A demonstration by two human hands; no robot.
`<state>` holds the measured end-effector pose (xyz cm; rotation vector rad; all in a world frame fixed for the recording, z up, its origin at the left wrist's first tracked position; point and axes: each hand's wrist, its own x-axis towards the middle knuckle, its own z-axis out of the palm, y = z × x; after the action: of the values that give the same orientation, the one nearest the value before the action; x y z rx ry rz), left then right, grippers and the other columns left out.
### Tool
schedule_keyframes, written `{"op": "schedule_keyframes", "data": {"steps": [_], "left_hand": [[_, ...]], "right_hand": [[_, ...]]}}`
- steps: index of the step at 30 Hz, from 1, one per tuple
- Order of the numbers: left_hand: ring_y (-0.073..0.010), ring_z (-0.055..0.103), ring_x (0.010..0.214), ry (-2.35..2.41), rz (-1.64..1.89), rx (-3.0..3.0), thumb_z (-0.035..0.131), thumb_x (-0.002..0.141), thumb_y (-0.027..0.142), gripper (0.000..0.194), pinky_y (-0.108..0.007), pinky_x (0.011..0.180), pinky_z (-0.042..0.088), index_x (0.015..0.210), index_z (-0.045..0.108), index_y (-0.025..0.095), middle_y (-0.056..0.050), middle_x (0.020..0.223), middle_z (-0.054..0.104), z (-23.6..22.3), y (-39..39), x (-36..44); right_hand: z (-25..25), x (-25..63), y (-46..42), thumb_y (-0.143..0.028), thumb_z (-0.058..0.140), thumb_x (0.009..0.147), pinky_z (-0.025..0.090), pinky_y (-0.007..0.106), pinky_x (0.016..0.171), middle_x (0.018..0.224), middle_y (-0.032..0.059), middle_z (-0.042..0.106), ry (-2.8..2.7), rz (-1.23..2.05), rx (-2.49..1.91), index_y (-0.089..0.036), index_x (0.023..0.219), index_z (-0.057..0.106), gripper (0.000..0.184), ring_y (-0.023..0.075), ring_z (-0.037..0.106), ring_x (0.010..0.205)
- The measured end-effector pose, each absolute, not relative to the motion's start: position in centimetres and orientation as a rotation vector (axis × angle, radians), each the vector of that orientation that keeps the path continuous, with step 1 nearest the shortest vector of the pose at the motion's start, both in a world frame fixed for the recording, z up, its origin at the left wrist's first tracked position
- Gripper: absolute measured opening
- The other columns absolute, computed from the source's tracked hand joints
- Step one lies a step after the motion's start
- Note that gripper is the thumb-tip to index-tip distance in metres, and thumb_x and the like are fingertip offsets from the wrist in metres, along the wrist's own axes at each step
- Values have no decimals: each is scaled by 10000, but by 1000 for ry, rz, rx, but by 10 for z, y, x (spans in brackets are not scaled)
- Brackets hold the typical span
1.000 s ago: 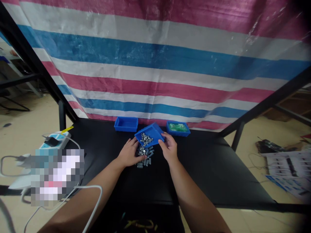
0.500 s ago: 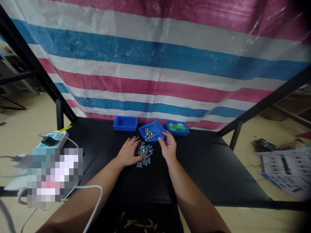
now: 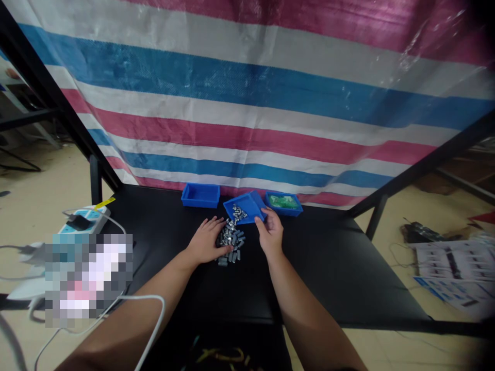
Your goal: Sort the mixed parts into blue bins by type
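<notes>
My right hand (image 3: 269,233) grips the near right edge of a tilted blue plastic tray (image 3: 247,207). Small silver metal parts (image 3: 238,212) slide down inside it towards its lower corner and run out over the rim. Below that corner lies a loose pile of grey metal pieces (image 3: 230,242) on the black table (image 3: 328,273). My left hand (image 3: 204,242) rests flat on the table with fingers apart, its fingertips touching the pile's left side and holding nothing.
Beyond the hands stand a blue tray (image 3: 200,196) and a blue tray of green items (image 3: 283,203). A power strip (image 3: 83,221) and white cable (image 3: 143,314) lie at the table's left. A striped tarpaulin (image 3: 247,103) hangs behind; black frame legs stand at both sides.
The tilted tray has come down towards the table and its metal parts have slid to the lower corner, now spilling onto the pile. My left hand has barely moved.
</notes>
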<state>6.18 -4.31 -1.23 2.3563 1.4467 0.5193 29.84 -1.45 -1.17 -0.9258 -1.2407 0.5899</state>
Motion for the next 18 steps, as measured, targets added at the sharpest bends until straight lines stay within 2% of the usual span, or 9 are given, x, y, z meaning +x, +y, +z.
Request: {"op": "schedule_keyframes", "data": {"steps": [4,11,18], "left_hand": [[-330,303,1519,1447,502,2362,612,794,756,946,-564,1263,206,1519,415,181,-107,1597,416,-11,-44,62],[-322,315,1515,1448,498,2359,631,800,725,931,-560,1263,209,1522,405,183,-105,1597,417,-10,-45,61],[-326,325,1510,1445,512,2370,623,806,724,905,-562,1259,217,1509,427,189,-108,1590,427,-11,-45,62]], "right_hand": [[-19,311,-8,-397,757,851,542,432,995,1256,113,651,-1167,617,-948,-203,1159,667,375,253,642,1162],[-24,344,3,-435,788,801,610,327,715,1196,70,686,-1074,753,-958,-247,1153,682,413,223,685,986],[-19,375,3,-395,809,778,583,281,644,1147,50,707,-1124,834,-948,-261,1106,712,368,198,691,897]]}}
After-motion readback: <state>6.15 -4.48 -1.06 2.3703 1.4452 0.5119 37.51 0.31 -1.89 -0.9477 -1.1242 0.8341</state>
